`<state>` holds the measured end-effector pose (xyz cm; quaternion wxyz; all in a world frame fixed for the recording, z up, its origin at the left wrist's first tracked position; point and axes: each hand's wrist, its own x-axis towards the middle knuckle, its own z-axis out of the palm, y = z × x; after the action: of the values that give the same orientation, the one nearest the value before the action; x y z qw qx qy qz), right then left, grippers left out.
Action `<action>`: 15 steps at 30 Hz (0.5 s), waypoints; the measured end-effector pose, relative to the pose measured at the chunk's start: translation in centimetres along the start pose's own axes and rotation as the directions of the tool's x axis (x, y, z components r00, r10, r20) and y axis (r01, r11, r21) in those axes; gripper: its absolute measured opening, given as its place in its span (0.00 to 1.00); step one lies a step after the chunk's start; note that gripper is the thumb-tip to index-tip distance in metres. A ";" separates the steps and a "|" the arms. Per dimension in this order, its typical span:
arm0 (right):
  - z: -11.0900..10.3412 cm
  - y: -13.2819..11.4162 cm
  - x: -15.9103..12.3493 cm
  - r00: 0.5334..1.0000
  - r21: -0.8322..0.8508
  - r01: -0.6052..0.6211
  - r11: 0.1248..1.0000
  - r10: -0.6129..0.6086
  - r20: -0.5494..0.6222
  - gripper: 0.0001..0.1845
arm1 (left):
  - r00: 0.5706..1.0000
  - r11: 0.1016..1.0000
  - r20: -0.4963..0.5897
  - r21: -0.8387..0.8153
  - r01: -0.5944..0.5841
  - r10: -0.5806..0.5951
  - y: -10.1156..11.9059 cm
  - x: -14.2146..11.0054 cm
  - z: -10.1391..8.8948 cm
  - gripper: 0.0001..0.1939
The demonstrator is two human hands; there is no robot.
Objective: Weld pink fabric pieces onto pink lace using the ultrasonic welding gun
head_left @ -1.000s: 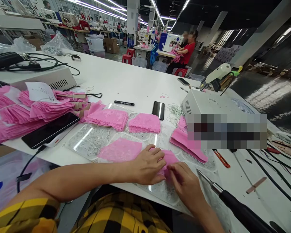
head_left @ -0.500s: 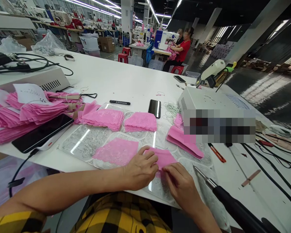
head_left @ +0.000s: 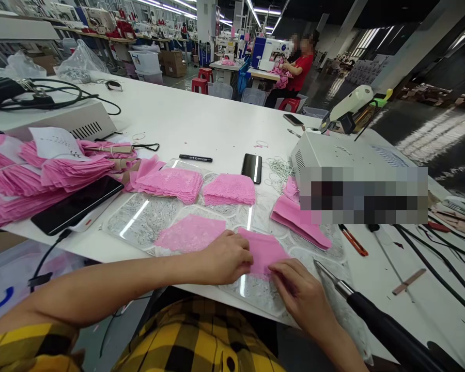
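A small pink fabric piece (head_left: 264, 250) lies on a clear lace-patterned sheet (head_left: 147, 222) at the table's near edge. My left hand (head_left: 227, 257) pinches the piece's left edge with curled fingers. My right hand (head_left: 300, 294) pinches its lower right corner. Just to the left, a pink lace piece (head_left: 191, 233) rests flat on the same sheet. Behind it sit two small stacks of pink lace (head_left: 171, 183) (head_left: 229, 189). A folded pink stack (head_left: 298, 219) is to the right.
Big bundles of pink lace (head_left: 42, 175) and a dark tablet (head_left: 77, 204) lie at left. A black phone (head_left: 252, 168), a marker (head_left: 196, 158), a white box unit (head_left: 333, 155) and a black-handled tool (head_left: 380, 325) are around. A person in red (head_left: 300, 77) sews far behind.
My hands have smoothed the pink piece out flatter on the sheet; the left hand slid slightly left and the right hand slightly down. The view shifted a little.
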<state>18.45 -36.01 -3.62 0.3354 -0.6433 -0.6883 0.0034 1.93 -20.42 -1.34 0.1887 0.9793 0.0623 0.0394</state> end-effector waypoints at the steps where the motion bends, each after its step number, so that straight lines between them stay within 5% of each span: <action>1: -0.1 0.1 0.0 1.000 -0.002 -0.002 1.000 0.002 0.002 0.09 | 1.000 1.000 0.002 0.008 -0.002 0.002 0.1 -0.1 0.0 0.03; 15: -2.1 2.3 -2.2 0.997 -0.194 -0.072 0.978 0.068 -0.025 0.11 | 0.999 1.000 -0.038 -0.026 0.000 -0.001 -0.2 -0.2 0.5 0.08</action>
<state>21.37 -38.45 -4.06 0.2766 -0.6969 -0.6591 -0.0580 1.79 -20.49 -1.91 0.2001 0.9758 0.0656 0.0588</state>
